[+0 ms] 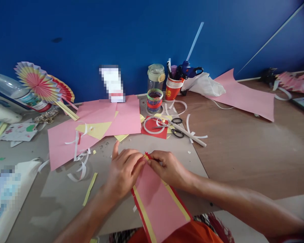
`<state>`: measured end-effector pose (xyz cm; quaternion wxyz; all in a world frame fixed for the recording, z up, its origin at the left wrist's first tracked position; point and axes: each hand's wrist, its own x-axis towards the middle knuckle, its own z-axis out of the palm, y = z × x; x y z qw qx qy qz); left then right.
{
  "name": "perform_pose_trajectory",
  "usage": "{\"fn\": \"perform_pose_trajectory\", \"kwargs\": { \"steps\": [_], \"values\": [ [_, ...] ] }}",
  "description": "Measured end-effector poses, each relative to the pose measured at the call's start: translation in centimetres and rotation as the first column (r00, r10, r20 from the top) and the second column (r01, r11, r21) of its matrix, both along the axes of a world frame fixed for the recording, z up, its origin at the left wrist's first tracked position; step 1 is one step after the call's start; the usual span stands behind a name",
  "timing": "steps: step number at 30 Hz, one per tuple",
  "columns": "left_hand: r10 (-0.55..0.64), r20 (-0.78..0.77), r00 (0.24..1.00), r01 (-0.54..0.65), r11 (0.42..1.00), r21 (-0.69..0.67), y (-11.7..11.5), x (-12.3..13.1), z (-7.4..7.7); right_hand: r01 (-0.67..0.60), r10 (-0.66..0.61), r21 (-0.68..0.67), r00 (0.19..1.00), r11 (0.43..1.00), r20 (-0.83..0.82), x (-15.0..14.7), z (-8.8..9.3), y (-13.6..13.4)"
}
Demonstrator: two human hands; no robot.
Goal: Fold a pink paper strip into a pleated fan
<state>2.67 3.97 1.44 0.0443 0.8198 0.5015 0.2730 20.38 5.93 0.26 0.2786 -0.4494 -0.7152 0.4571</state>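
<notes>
While both hands meet at its far end, the long pink paper strip edged with yellow and red bands (pixel 157 199) lies on the grey card mat (pixel 66 195), running from the fingertips back toward the person's lap and over the mat's near edge. The left hand (pixel 124 172) pinches the small folded end from the left, with one finger lifted clear. The right hand (pixel 168 167) pinches the same fold from the right, its fingertips almost touching the other's.

The strip looks thin and light. As layered paper it should crease readily and keep a fold, yet it could tear or skew if tugged. The soundest hold seems to be at that narrow folded end, near the side bands, with the pads flat.

Beyond the hands lie black-handled scissors (pixel 176 126), loose pink paper sheets (pixel 124 116) and curled white paper offcuts (pixel 78 165).
</notes>
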Motion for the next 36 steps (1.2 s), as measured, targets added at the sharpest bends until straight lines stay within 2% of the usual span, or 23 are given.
{"fn": "perform_pose_trajectory", "kwargs": {
  "steps": [4, 7, 18, 26, 36],
  "values": [
    [0.023, 0.091, 0.996, -0.015, 0.996, -0.083, 0.3, -0.1, -0.5, -0.011, 0.012, -0.039, 1.0, 0.999, 0.011, -0.3, 0.0, 0.2],
    [0.022, 0.098, 0.995, -0.011, 0.994, -0.11, 0.4, -0.1, -0.6, -0.009, 0.01, -0.075, 1.0, 0.997, 0.016, -0.6, -0.3, 0.5],
    [0.02, -0.021, 1.0, -0.018, 0.998, 0.06, 0.0, 0.2, -0.7, 0.052, -0.058, -0.115, 0.997, 0.992, -0.049, -1.3, -0.5, 1.0],
    [0.037, 0.051, 0.998, -0.037, 0.999, 0.002, 0.2, 0.2, -0.7, 0.035, -0.054, -0.212, 0.995, 0.977, -0.083, -1.3, 0.1, 1.0],
    [0.04, 0.02, 0.999, -0.041, 0.998, 0.042, 0.1, 0.2, -0.8, 0.038, -0.086, -0.309, 0.986, 0.95, -0.146, -1.3, -0.2, 1.1]
  ]
}}
